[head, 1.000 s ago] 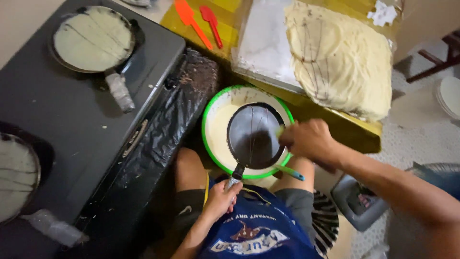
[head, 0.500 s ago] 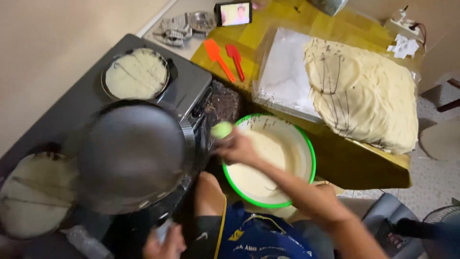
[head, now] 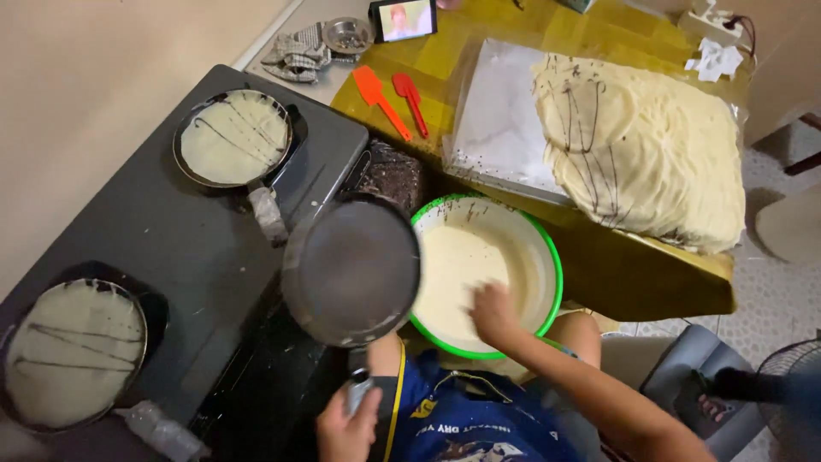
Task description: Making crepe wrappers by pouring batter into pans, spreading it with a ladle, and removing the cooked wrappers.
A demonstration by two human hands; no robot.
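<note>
My left hand (head: 348, 426) grips the handle of a dark round pan (head: 351, 270), held level between the black stove (head: 197, 248) and a green-rimmed bowl of pale batter (head: 547, 257). The pan's surface looks bare. Inside that bowl, near its front edge, rests my right hand (head: 493, 313), fingers down at the batter. Whether it holds anything, I cannot make out.
Two pans with thin crepes cook on the stove, one at the back (head: 233, 138) and one at the front left (head: 73, 352). A stack of finished crepes (head: 650, 145) lies on a lined tray on the yellow table, beside two orange spatulas (head: 392, 100). A fan (head: 782, 393) stands at the lower right.
The pan went from lying in the bowl to hovering over the stove, then came back right beside the bowl. My right hand moved from the bowl's right rim into the batter.
</note>
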